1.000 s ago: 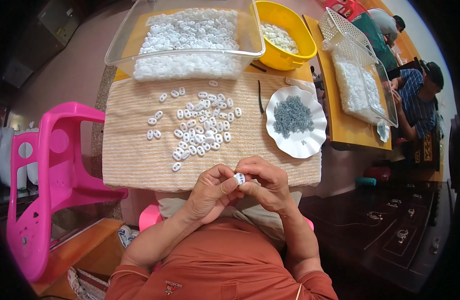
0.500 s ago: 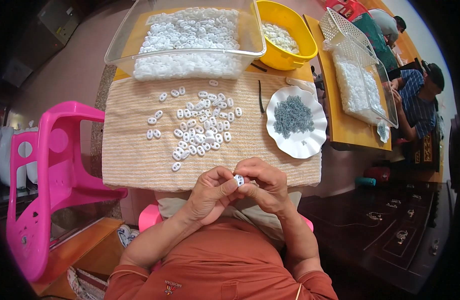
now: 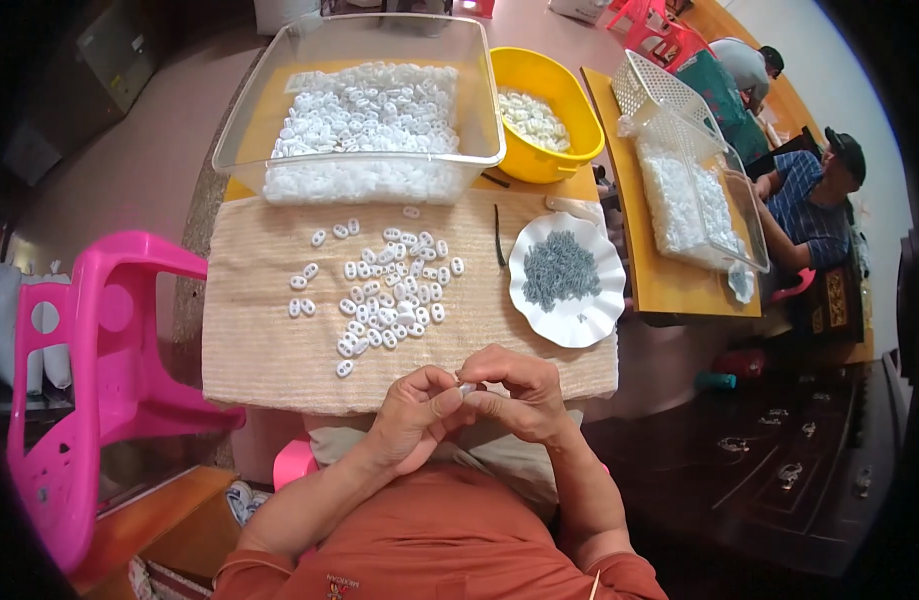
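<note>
Left hand (image 3: 407, 418) and right hand (image 3: 524, 395) met in front of the torso, just off the near edge of the striped cloth (image 3: 264, 350). Both were pinched, thumb against fingers, on one small white piece (image 3: 466, 388). Fingers hid most of it; probably the same kind as the oval, two-holed white pieces (image 3: 388, 316) scattered on the cloth, but I couldn't confirm from this angle.

Handling, my read: very light, stiff molded plastic, smooth enough to slip, not fragile. Best hold was the outer rim, thumb and index on opposite edges, faces and holes left free. Grey bits (image 3: 557, 270) in the scalloped plate (image 3: 551, 322) looked thin and light, so fingertip pinch only. Bulk white stock sat in the clear bin (image 3: 480, 159).

Markings: small embroidered emblem (image 3: 336, 590) with lettering on the rust-red shirt (image 3: 429, 520). Saw no readable text on the white pieces.
</note>
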### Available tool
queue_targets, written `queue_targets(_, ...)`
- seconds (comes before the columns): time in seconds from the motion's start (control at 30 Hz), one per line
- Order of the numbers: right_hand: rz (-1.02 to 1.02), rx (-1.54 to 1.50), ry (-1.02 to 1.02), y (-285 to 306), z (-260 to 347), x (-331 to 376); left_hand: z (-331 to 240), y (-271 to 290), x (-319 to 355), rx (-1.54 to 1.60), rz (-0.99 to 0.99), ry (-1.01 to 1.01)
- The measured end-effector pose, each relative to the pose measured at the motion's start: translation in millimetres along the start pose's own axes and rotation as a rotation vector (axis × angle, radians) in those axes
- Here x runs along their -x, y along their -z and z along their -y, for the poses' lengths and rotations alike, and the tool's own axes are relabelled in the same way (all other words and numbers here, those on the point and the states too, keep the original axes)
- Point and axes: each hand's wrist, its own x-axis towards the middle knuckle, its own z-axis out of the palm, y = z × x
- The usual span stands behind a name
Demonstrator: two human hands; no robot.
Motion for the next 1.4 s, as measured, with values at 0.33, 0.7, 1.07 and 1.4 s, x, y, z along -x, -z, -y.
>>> queue_targets(0.33, -0.498, 0.672, 0.025, 78, 47, -99, -1, 2, 2, 0.007, -0.090, -0.033)
queue_targets(0.7, -0.094, 0.586, 0.023, 65, 8, -116, -8, 0, 3, 0.018, -0.075, -0.049)
queue_targets(1.07, 0.172, 1.102, -0.041, 13, -12, -101, 0, 1, 2, -0.008, -0.110, -0.033)
queue_targets(1.4, 0.197, 1.133, -0.037, 1, -30, -117, 0, -1, 1, -0.022, -0.127, -0.027)
